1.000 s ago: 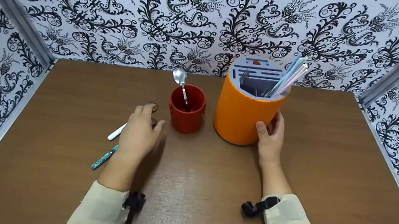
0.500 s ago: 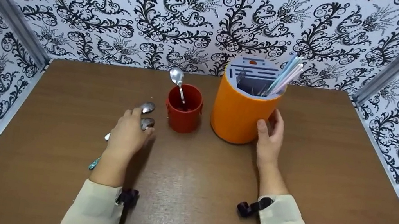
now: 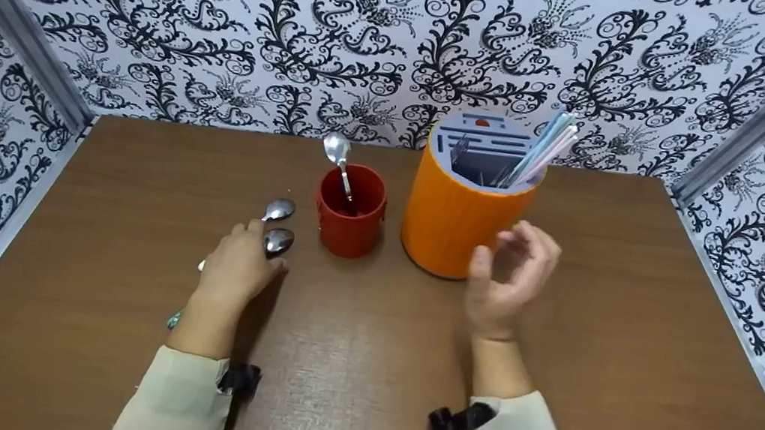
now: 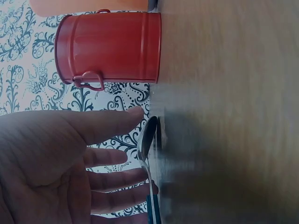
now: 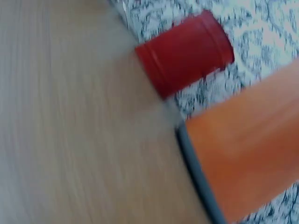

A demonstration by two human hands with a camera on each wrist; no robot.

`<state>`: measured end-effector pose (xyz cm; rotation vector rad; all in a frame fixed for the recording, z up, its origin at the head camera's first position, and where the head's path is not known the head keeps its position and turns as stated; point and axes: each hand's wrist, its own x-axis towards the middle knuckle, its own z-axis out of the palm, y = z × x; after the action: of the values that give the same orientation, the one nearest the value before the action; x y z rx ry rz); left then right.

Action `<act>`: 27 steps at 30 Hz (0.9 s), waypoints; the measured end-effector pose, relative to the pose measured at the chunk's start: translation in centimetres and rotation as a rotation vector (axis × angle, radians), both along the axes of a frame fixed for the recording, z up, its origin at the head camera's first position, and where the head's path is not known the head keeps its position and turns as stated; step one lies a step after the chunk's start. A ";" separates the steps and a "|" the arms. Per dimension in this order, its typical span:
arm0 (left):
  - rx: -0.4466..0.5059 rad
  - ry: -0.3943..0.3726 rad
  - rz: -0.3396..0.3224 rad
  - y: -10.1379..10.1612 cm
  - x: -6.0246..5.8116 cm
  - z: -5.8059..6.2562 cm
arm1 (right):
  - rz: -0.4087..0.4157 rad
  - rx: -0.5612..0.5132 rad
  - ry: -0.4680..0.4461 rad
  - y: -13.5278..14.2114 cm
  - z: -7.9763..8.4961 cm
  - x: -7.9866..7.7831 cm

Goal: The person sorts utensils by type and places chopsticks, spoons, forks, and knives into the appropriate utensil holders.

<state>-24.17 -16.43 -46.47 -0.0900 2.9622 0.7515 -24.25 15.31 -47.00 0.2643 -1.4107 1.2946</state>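
My left hand (image 3: 234,269) is over two spoons on the table, its fingers extended. The nearer spoon (image 3: 278,241) shows its bowl past my fingers; the farther spoon (image 3: 279,209) lies just behind it. Most of both handles is hidden under the hand. In the left wrist view, my thumb and fingers reach down beside the spoon (image 4: 147,137) with a teal handle, without curling round it. My right hand (image 3: 508,287), fingers loosely bent and holding nothing, hovers at the lower right of the orange utensil holder (image 3: 460,227). The right wrist view is blurred and shows no hand.
A red cup (image 3: 348,233) with an upright metal spoon (image 3: 337,147) leaning in it stands between the hands. Forks and pastel straws (image 3: 550,149) stick out of the holder's slotted top. Patterned walls (image 3: 230,18) enclose the wooden table (image 3: 341,391) at the back and sides.
My right hand has let go of the orange holder and pulled back toward me. My left hand has moved left and slightly back, uncovering the spoon bowls.
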 end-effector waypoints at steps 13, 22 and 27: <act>-0.059 -0.060 0.007 -1.0 0.1 0.0 | 0.311 0.110 -0.481 -9.1 -1.5 0.9; -0.109 -0.048 0.029 -1.4 0.1 -0.2 | 0.499 0.022 -0.846 -10.1 -3.2 0.2; -0.131 -0.060 0.036 -1.7 0.0 -0.2 | 0.554 0.018 -0.871 -10.1 -3.7 -0.8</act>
<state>-24.21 -18.13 -46.63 -0.1718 2.9573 0.5475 -25.06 5.17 -50.66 0.0955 -2.1728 1.9890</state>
